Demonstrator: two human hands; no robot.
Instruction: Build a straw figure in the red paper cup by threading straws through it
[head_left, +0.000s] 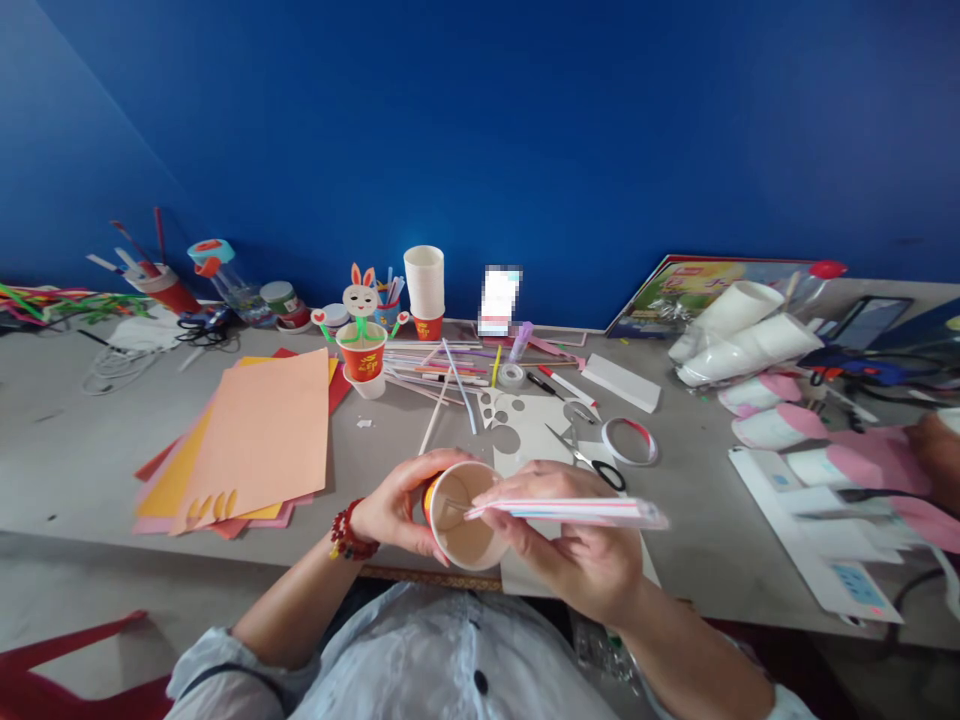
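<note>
My left hand point(396, 505) is wrapped around a paper cup point(466, 548), whose open mouth faces up toward me. The cup is white inside, with a bit of red and yellow print showing on its outer side. Between the fingers of my right hand point(585, 555) is a bundle of striped drinking straws point(592, 511), white with red and some blue. One end of the straws reaches over the cup's mouth; the other points right. Whether the tips touch the cup's inner wall, I cannot tell. Under my hands lies white card point(529, 425) with round holes cut out.
Scissors point(589, 458) and a tape roll point(630, 441) lie right of my hands. Coloured paper sheets point(270, 430) are stacked left. Behind stand a rabbit-decorated cup point(364, 360), stacked cups point(425, 285) and a phone point(499, 302). A power strip point(810, 540) and another person's hand point(934, 450) are far right.
</note>
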